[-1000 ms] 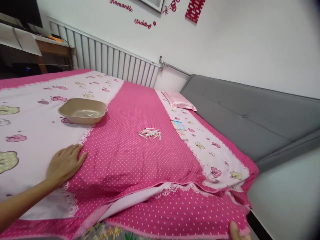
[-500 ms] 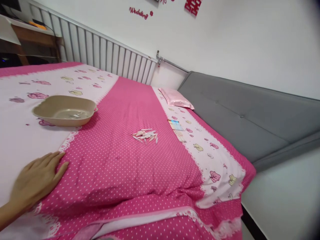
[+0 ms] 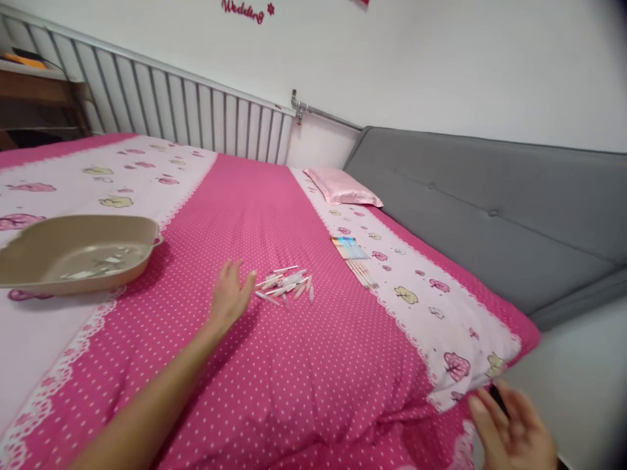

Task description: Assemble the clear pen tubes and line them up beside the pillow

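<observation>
My left hand (image 3: 231, 294) is over the pink dotted bedspread (image 3: 294, 352), its fingers apart and holding nothing. Just right of it lies a loose pile of slim pink and white pen-like sticks (image 3: 285, 283); the thumb comes close to its left edge, and I cannot tell whether it touches. At the lower right, over the bed's edge, my right hand (image 3: 516, 427) has its fingers bent but apart. A dark strip shows between them, probably the baseboard behind. Beyond the pile, slim pens (image 3: 353, 258) lie side by side in neat rows, some blue-capped.
A beige plastic basin (image 3: 142, 251) on the left holds small pale and silvery pieces. A pink satin pillow (image 3: 341, 187) lies near the grey padded headboard (image 3: 455, 196). Behind the bed stand a white radiator (image 3: 196, 114) and a wooden desk (image 3: 34, 91).
My left hand has lifted off the bed and reached right, beside the pile. My right hand has come into view at the lower right. The view has shifted; the basin appears nearer.
</observation>
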Tool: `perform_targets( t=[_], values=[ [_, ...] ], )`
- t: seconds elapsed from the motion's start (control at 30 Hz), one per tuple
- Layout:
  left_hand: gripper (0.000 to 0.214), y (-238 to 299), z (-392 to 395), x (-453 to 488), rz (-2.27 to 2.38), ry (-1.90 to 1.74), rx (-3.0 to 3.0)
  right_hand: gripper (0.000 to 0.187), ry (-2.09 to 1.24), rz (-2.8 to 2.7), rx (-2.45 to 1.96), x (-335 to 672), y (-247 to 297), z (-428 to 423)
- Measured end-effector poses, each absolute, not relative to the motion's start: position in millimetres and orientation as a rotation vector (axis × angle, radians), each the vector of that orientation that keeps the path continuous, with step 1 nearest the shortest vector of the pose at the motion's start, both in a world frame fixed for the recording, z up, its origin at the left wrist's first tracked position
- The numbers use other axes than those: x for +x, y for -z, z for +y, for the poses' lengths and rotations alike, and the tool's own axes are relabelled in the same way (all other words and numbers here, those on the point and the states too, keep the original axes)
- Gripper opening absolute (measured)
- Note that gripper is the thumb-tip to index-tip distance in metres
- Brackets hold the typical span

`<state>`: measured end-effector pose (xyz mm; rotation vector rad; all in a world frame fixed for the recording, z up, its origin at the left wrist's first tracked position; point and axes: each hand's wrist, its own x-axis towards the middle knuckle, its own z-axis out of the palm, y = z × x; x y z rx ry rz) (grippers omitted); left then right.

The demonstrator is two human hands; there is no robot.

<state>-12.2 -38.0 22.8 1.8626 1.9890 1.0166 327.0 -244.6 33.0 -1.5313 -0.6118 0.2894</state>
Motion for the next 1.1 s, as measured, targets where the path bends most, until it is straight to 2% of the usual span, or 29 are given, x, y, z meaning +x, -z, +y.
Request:
perform_targets(
  t=[0.13,0.23,0.4,0.53,0.7,1.1],
  values=[
    [0.065,3.2,3.5,3.2,1.951,-0.923,1.888,0.069,-0.374,-0.999,-1.583,278.1,-79.0,-166.3],
    [0.059,22.8,13.2,2.6,1.951,-0.895,1.910,0.070,-0.405,-1.307,-1.629,258.2,-85.5,-99.2],
    [0.056,33.7,15.3,5.9,1.825,-0.851,1.963,0.053,-0.495,-1.795,-1.674,232.1,-35.4,21.2],
    [0.064,34.9,17.1,10.5,1.723,-0.791,2.001,0.037,-0.524,-1.929,-1.673,198.7,14.2,80.4],
    [0.058,36.6,18.9,13.0,1.579,-0.784,2.068,0.035,-0.492,-2.029,-1.679,184.8,41.8,87.6],
    [0.059,33.7,-2.8,37.1,1.123,-0.785,2.031,0.033,-0.389,-2.089,-1.677,227.8,31.8,20.8]
  ],
)
